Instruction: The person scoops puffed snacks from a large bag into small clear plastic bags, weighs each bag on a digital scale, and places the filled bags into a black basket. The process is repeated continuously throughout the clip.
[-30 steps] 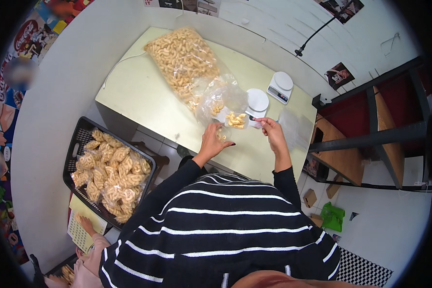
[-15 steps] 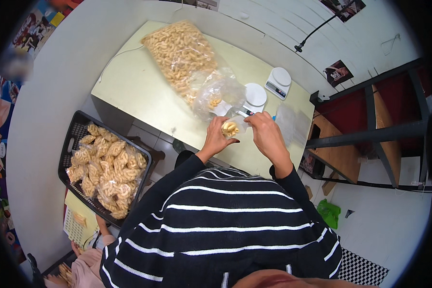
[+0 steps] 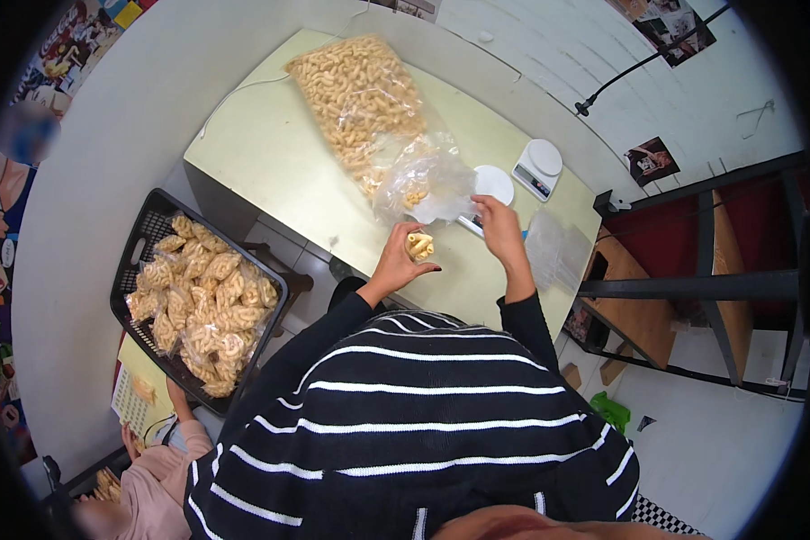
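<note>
a small clear packet [image 3: 414,237] sits in the left hand [image 3: 392,263], near the middle of the bench [image 3: 261,148], just on the near side of the open end of a large clear bag [image 3: 360,99]. the left hand is curled part open round the packet, its thumb spread out to the right; curled snacks [image 3: 422,247] show at the packet's top. the right hand [image 3: 502,232] is just beside the large bag's mouth, fingers bent close together; whether they pinch the film or have hold of something else, i cannot tell.

as for progress, many filled packets [image 3: 202,297] already lie heaped in a black crate [image 3: 270,328] to the left, while the large bag looks well stocked, so plenty seems left to portion. the packet in the left hand has snacks in it and does not look closed yet.

counted: one large bag, one packet in hand, one black crate on the left, and two white scales, one nearer [image 3: 494,183] and one farther [image 3: 543,160], both to the right of the bag. clear plastic sleeves [image 3: 551,247] lie at the bench's right end, too overlapped to count, as are the packets in the crate. at the near left is one co-worker [image 3: 157,481], a forearm reaching toward a yellow board [image 3: 135,378].
</note>
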Demonstrator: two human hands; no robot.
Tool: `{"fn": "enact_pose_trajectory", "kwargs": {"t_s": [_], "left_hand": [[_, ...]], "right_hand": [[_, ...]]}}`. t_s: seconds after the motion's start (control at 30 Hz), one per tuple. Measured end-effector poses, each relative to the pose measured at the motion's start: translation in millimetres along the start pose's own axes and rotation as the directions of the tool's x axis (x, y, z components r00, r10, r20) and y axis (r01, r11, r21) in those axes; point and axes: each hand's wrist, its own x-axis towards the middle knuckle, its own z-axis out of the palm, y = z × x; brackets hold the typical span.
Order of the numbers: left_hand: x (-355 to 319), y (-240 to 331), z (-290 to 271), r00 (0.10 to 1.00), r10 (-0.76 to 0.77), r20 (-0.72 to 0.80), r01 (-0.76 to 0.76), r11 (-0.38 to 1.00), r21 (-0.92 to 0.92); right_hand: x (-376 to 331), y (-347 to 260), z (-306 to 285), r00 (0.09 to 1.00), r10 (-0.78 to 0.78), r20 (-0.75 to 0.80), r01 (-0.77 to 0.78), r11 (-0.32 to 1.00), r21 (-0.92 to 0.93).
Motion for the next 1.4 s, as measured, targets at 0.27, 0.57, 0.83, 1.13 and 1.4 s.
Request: {"fn": "enact_pose_trajectory", "kwargs": {"t_s": [0.27,0.57,0.83,1.13,1.4], "left_hand": [[1,1,-5,0.987,-0.021,0.161,0.029,0.998,-0.052],[16,17,11,0.968,0.012,0.251,0.05,0.969,-0.24],[20,19,20,0.978,-0.182,0.103,0.184,0.983,-0.007],[18,16,29,1.0,-0.005,0.03,0.001,0.99,0.14],[31,22,16,0.992,-0.09,0.086,0.08,0.99,0.112]], "right_hand": [[-19,-12,24,0.943,-0.131,0.306,0.108,0.99,0.092],[-38,15,12,0.978,0.089,0.187,-0.124,0.974,0.187],[-51,20,12,0.982,0.186,0.019,-0.184,0.942,0.282],[-60,31,17,0.972,0.235,0.009,-0.231,0.944,0.235],[-61,20,12,0.956,0.284,0.073,-0.293,0.922,0.254]]}}
